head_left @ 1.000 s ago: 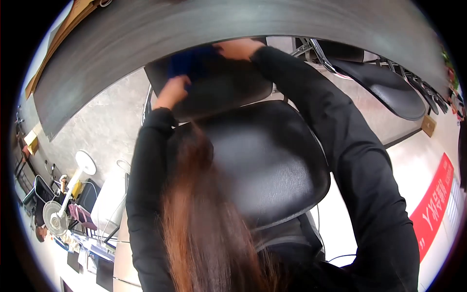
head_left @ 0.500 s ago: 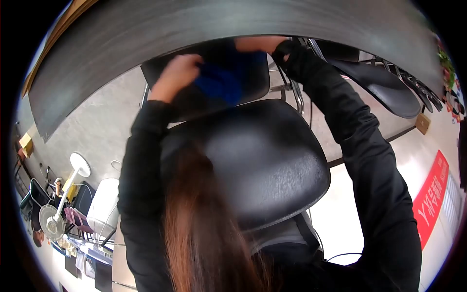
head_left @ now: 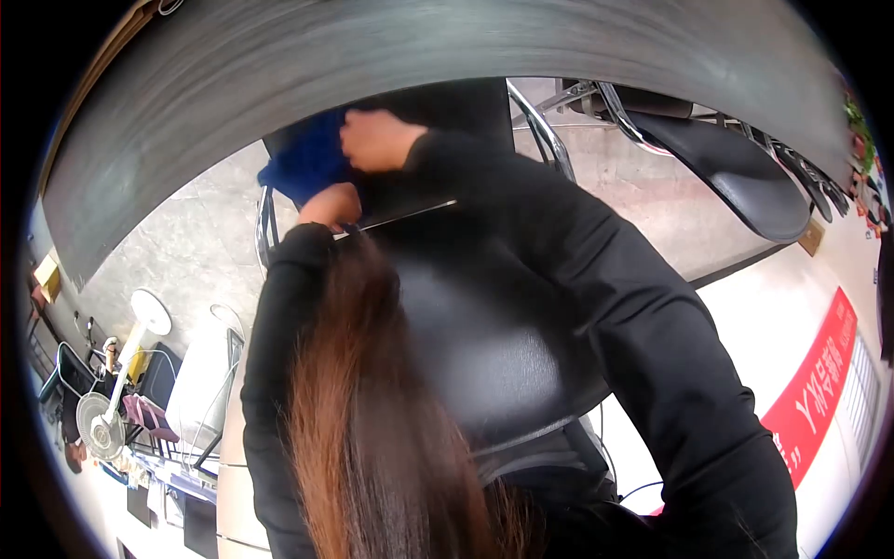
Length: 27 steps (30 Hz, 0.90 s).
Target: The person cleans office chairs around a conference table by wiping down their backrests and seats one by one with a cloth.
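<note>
A dark blue cloth lies bunched over the left side of a black chair seat, part of it past the seat's edge. My right hand is closed on the cloth's right side, fingers curled. Just below it, my left hand has its fingers curled at the cloth's lower edge; what they hold, if anything, is hidden. Nearer to me stands a second black seat, partly covered by long hair and my right sleeve.
A grey table curves across the top, over the far seat. More black chairs with metal frames stand at right. A red banner is at lower right. At left are a white fan and a white chair.
My right hand has moved left from under the table edge, and the cloth has shifted left with it. My left hand has moved down, close to my right hand.
</note>
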Each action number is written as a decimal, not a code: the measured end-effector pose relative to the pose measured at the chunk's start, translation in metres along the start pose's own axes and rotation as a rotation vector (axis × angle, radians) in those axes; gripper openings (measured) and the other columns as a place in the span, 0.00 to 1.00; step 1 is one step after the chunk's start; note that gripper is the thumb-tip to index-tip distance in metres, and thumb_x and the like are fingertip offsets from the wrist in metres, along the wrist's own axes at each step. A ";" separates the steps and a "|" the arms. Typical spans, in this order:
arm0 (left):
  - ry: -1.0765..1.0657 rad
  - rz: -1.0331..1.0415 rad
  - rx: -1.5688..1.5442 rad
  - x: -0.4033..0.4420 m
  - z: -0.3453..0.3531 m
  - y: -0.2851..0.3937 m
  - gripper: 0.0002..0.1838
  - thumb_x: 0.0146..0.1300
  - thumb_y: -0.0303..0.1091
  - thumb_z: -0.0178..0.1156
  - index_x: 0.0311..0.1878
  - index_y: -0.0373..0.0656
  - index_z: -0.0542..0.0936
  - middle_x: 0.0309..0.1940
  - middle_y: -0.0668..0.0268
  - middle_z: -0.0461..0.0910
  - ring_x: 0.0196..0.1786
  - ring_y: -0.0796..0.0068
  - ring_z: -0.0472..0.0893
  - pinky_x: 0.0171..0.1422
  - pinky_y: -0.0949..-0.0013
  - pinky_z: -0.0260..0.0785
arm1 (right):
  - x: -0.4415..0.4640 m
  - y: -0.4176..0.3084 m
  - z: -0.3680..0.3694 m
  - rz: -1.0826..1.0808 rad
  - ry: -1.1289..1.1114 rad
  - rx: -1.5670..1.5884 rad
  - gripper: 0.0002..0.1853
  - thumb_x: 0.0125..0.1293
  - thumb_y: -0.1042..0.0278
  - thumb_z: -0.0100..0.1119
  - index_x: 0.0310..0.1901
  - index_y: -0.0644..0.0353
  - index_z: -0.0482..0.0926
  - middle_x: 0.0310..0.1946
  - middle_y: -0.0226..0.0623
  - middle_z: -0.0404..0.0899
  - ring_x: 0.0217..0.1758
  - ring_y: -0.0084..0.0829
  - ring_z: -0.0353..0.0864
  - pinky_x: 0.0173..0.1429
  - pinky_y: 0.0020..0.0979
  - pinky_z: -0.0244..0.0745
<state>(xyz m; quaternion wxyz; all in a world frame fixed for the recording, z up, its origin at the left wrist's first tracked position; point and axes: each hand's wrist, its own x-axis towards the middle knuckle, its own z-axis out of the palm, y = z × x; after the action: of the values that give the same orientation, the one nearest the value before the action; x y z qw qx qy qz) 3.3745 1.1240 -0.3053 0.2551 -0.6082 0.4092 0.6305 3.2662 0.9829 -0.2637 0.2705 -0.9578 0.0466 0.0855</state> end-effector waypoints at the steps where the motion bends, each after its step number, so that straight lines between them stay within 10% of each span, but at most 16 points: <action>1: -0.001 -0.004 0.002 -0.004 -0.001 0.003 0.13 0.48 0.25 0.66 0.40 0.39 0.86 0.37 0.54 0.85 0.40 0.58 0.85 0.46 0.59 0.77 | -0.007 -0.009 0.009 -0.041 -0.033 -0.020 0.10 0.54 0.62 0.62 0.35 0.55 0.86 0.37 0.31 0.84 0.51 0.35 0.77 0.43 0.36 0.79; 6: -0.073 0.159 0.011 -0.026 -0.015 0.034 0.13 0.56 0.27 0.61 0.45 0.44 0.84 0.31 0.59 0.83 0.33 0.64 0.82 0.38 0.63 0.76 | -0.047 -0.001 -0.009 -0.127 -0.343 -0.122 0.09 0.56 0.65 0.59 0.37 0.53 0.86 0.38 0.34 0.85 0.51 0.37 0.80 0.45 0.38 0.79; 10: 0.090 0.567 0.097 0.023 0.007 0.053 0.16 0.53 0.28 0.60 0.46 0.45 0.85 0.39 0.57 0.85 0.45 0.58 0.83 0.51 0.62 0.74 | -0.095 0.028 -0.017 -0.004 -0.625 -0.190 0.13 0.58 0.65 0.55 0.40 0.55 0.87 0.43 0.41 0.85 0.48 0.40 0.84 0.45 0.40 0.79; 18: 0.200 0.759 -0.134 0.014 0.025 0.146 0.22 0.51 0.27 0.59 0.53 0.44 0.82 0.49 0.52 0.82 0.54 0.52 0.79 0.59 0.59 0.70 | -0.128 0.046 -0.040 0.433 -0.957 -0.103 0.14 0.60 0.62 0.56 0.45 0.49 0.87 0.46 0.36 0.85 0.52 0.38 0.83 0.51 0.45 0.76; 25: 0.361 0.635 -0.304 -0.007 -0.032 0.130 0.18 0.46 0.33 0.58 0.42 0.40 0.84 0.42 0.49 0.82 0.49 0.49 0.81 0.56 0.56 0.72 | -0.107 0.088 -0.068 0.534 -0.701 -0.092 0.12 0.55 0.62 0.57 0.37 0.55 0.86 0.40 0.41 0.85 0.45 0.43 0.84 0.46 0.44 0.77; 27: 0.737 0.615 -0.316 -0.014 -0.058 0.105 0.19 0.47 0.32 0.57 0.46 0.40 0.82 0.43 0.47 0.81 0.49 0.47 0.80 0.54 0.56 0.73 | -0.091 0.091 -0.109 0.532 -0.430 0.052 0.11 0.54 0.63 0.57 0.34 0.56 0.86 0.37 0.42 0.85 0.41 0.44 0.84 0.44 0.45 0.77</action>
<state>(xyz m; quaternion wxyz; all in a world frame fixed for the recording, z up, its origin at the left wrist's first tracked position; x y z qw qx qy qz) 3.3227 1.0226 -0.2655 -0.1988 -0.6728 0.5319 0.4742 3.1796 0.8523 -0.2012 0.2667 -0.8648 0.2390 0.3520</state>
